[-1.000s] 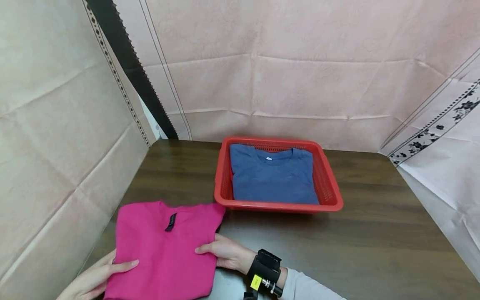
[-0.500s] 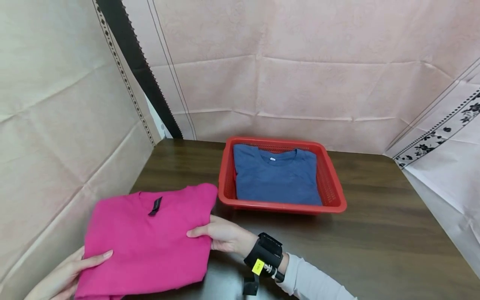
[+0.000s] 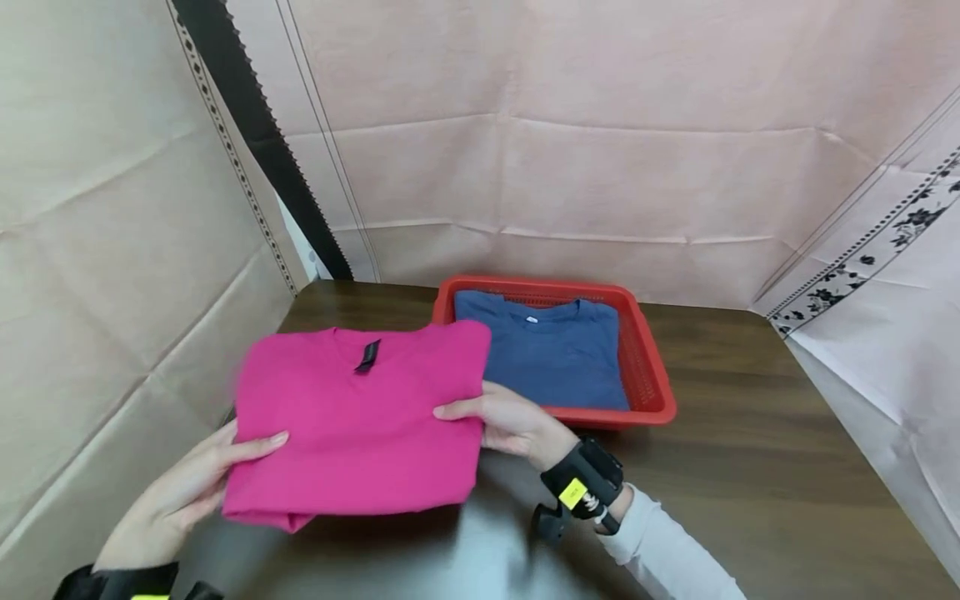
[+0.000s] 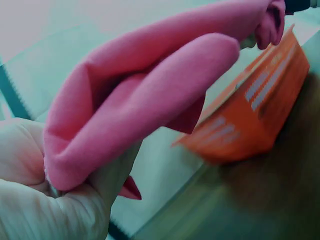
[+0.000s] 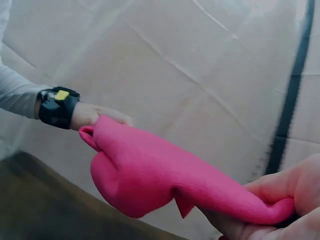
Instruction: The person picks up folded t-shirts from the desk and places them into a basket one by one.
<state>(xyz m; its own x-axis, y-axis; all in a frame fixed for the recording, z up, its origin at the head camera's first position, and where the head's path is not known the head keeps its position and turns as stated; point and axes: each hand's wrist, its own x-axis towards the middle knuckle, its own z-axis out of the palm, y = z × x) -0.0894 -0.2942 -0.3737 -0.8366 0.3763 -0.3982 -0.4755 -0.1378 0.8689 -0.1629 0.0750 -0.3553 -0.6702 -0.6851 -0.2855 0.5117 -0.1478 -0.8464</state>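
A folded pink shirt (image 3: 360, 425) with a black neck tag hangs above the table, held at both sides. My left hand (image 3: 187, 487) grips its left edge, thumb on top and the other fingers hidden underneath. On the opposite edge my right hand (image 3: 513, 421) pinches the fabric the same way. Both wrist views show the shirt's folded layers sagging between the hands. Behind it stands a red plastic basket (image 3: 652, 367) with a folded blue shirt (image 3: 562, 358) lying inside. The pink shirt's upper right corner overlaps the basket's left side in the head view.
The brown wooden table (image 3: 720, 467) runs to a pale cloth backdrop (image 3: 600, 167) at the back and sides. A black strip (image 3: 277, 158) crosses the backdrop at the left. Each wrist wears a black camera strap (image 3: 585, 479).
The pink shirt was first low at the front left. It shifted left and up, then rose forward and to the right toward the basket, both hands keeping their grip. The basket stayed put.
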